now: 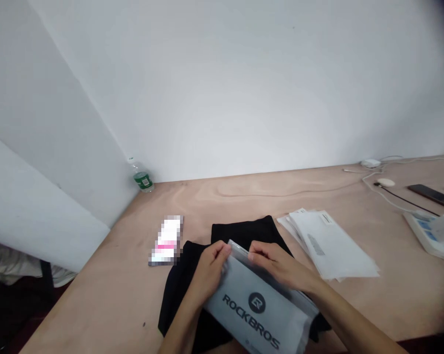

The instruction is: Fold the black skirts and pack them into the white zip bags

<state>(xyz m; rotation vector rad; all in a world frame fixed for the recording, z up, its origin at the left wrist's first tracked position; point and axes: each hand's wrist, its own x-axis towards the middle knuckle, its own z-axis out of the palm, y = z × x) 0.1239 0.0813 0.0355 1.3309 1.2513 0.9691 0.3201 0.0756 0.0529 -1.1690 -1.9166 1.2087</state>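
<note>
Here, one translucent bag [258, 314], greyish, lettered ROCKBROS beside a round dark emblem; held slantwise over one black garment [181, 280] spread on the near middle of the tabletop [111, 290]; bag and garment touching or apart, impossible to tell. Contents of the bag, likewise unclear. Left grip [211, 263]: closed on the bag's upper left corner, thumb pressed against bent fingers. Right grip [277, 265]: closed on the same upper edge, a little further along, fingers curled. Probable handling of the bag: light, limp, smooth and rather slippery; apt to sag or crease when unsupported, hardly fragile, though perhaps liable to split along a seam under a hard tug. Best hold: by the upper edge, a pinch at each of two spaced points; poorest hold: the slick printed panel, for likely sliding. Probable handling of the garment: soft, floppy, fairly light, not breakable; best taken by two spaced points on an edge. Also present: just left of the garment, one phone [166, 241], screen lit; to the right, a fanned pile of flat white packets [332, 246]; at the far left, by the wall, one clear bottle [143, 179], green label.
</note>
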